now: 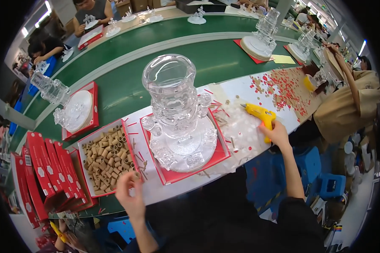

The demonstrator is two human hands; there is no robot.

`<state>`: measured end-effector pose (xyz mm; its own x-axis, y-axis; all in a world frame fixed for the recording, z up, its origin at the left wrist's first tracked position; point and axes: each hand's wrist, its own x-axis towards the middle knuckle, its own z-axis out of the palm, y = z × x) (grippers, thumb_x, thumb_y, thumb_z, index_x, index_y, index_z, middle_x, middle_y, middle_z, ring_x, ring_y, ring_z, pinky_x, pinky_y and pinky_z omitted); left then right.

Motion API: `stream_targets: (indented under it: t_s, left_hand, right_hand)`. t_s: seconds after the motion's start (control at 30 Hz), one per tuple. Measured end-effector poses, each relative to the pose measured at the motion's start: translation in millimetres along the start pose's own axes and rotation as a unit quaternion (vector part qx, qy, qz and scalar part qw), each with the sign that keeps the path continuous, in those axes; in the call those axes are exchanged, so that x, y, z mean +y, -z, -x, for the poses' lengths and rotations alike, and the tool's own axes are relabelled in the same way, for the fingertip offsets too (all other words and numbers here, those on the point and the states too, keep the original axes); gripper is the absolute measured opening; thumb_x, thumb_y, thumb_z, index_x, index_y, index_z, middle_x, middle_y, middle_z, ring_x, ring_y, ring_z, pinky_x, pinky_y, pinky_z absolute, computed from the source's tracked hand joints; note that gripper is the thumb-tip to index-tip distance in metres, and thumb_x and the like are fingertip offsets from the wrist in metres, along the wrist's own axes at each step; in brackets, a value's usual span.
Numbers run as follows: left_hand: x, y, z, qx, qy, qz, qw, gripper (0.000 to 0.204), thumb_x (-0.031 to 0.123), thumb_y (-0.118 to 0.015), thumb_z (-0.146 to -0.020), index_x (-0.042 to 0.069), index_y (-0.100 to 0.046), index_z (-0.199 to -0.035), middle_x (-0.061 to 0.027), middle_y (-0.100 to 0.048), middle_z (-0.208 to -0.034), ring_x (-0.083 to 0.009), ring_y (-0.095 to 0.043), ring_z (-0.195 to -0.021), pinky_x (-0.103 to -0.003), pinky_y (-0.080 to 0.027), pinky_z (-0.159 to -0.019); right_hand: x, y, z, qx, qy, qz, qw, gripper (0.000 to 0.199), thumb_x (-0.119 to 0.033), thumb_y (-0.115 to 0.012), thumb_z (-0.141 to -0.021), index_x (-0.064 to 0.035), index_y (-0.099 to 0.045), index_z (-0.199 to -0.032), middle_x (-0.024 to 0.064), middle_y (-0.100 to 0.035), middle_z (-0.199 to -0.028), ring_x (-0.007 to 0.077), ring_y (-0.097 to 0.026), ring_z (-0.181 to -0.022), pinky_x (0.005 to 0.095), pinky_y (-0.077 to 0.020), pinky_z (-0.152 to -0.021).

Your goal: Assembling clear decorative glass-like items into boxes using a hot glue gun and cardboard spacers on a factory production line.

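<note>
My right hand (276, 134) is wrapped round the handle of a yellow glue gun (259, 112), its nozzle toward the left. At the near corner of a red box lid full of short brown cardboard tubes (107, 152), my left hand (129, 192) has thumb and fingers closed in a pinch. A small brown tube (136, 176) seems to be between the fingertips, partly hidden. Between both hands, a clear sculpted piece (175, 101) like a tall open-topped vessel with small figures stands upright on a round white base (185, 149), which rests in a red box tray (166, 178).
Red boxes (46, 168) stand in a row at the left. Another clear piece (50, 88) leans on its tray beside them. A green conveyor (126, 92) carries more pieces behind. Red and brown bits (283, 90) cover the right side. A co-worker's arm (346, 67) is at the right.
</note>
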<state>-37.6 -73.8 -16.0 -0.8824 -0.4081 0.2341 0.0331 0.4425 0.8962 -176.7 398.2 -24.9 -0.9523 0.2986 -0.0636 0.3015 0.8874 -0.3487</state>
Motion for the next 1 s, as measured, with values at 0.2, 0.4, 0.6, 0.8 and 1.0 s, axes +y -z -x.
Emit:
stream_targets:
  t_s: [0.2, 0.4, 0.6, 0.8, 1.0]
  left_hand:
    - [35, -35, 45, -0.079, -0.028, 0.061, 0.995, 0.022, -0.002, -0.061, -0.084, -0.004, -0.062, -0.107, -0.01, -0.062, -0.095, -0.0159, -0.061, -0.087, -0.026, -0.049, -0.078]
    - [39, -47, 49, -0.121, -0.001, 0.124, 0.985, 0.022, -0.003, -0.061, -0.085, -0.005, -0.062, -0.107, -0.009, -0.063, -0.094, -0.0149, -0.061, -0.084, -0.026, -0.049, -0.077]
    - [48, -54, 43, -0.129, 0.004, 0.186, 0.974, 0.023, 0.01, -0.062, -0.091, -0.007, -0.06, -0.107, -0.0081, -0.064, -0.091, -0.013, -0.061, -0.082, -0.024, -0.049, -0.073]
    - [54, -59, 44, -0.126, 0.009, 0.209, 0.97, 0.031, 0.022, -0.062, -0.093, -0.007, -0.062, -0.106, -0.0075, -0.063, -0.089, -0.0113, -0.06, -0.078, -0.022, -0.049, -0.069]
    - [58, -56, 42, -0.129, 0.008, 0.2, 0.971, 0.033, 0.025, -0.063, -0.093, -0.006, -0.064, -0.105, -0.0074, -0.063, -0.087, -0.0113, -0.06, -0.076, -0.021, -0.048, -0.067]
  right_hand:
    - [39, 2, -15, -0.152, -0.082, -0.328, 0.929, 0.048, -0.043, -0.07, -0.081, -0.0003, -0.063, -0.101, 0.0023, -0.061, -0.079, 0.0065, -0.055, -0.065, 0.0231, -0.0427, -0.055]
    - [-48, 31, 80, -0.165, 0.059, -0.546, 0.819, 0.061, -0.029, -0.071, -0.078, -0.0005, -0.047, -0.126, 0.0113, -0.064, -0.095, 0.0211, -0.065, -0.085, 0.0313, -0.054, -0.075]
    - [-73, 38, 129, -0.439, 0.14, -0.632, 0.623, 0.057, -0.009, -0.065, -0.079, -0.0024, -0.044, -0.131, 0.0142, -0.063, -0.096, 0.0271, -0.063, -0.095, 0.0431, -0.0514, -0.087]
    - [-74, 21, 139, -0.483, 0.148, -0.633, 0.586, 0.043, -0.01, -0.061, -0.08, -0.0042, -0.051, -0.121, 0.0096, -0.061, -0.089, 0.0196, -0.062, -0.083, 0.0382, -0.0527, -0.082]
    - [-74, 14, 142, -0.485, 0.164, -0.613, 0.602, 0.045, -0.015, -0.06, -0.078, -0.0039, -0.051, -0.121, 0.009, -0.061, -0.084, 0.0179, -0.062, -0.076, 0.038, -0.0532, -0.073]
